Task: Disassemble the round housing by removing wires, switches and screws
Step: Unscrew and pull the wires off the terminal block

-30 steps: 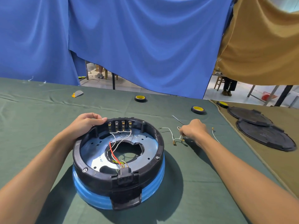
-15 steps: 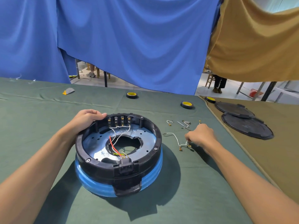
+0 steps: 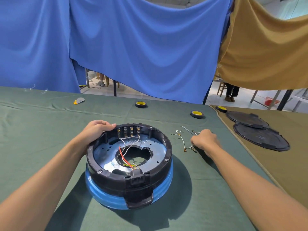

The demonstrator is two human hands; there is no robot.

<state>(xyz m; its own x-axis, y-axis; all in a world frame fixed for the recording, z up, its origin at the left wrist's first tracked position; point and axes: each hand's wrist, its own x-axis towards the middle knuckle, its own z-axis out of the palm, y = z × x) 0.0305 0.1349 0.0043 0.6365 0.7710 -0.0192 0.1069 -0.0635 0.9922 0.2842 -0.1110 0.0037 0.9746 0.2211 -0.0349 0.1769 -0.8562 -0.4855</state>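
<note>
The round housing [image 3: 128,179] is a black ring on a blue base [image 3: 160,194], standing on the green cloth. Inside it are a metal plate, a row of switch terminals [image 3: 128,130] at the far wall, white wires, a red wire [image 3: 122,155] and a power socket [image 3: 137,178] at the near rim. Screws [image 3: 99,171] sit in the rim. My left hand [image 3: 95,132] grips the rim's far left edge. My right hand [image 3: 204,140] lies curled on the cloth to the right of the housing, pinching the end of a loose white wire [image 3: 182,139].
More loose wires lie beyond my right hand. Three tape rolls [image 3: 140,104], [image 3: 197,114], [image 3: 220,108] sit further back. Two black round lids [image 3: 260,137] lie on the tan cloth at the right. A small grey piece [image 3: 79,100] lies far left. Blue and tan curtains hang behind.
My right hand has stayed at the loose wires and drawn slightly nearer to me with the white wire. My left hand keeps its grip on the rim. The view has shifted a little.
</note>
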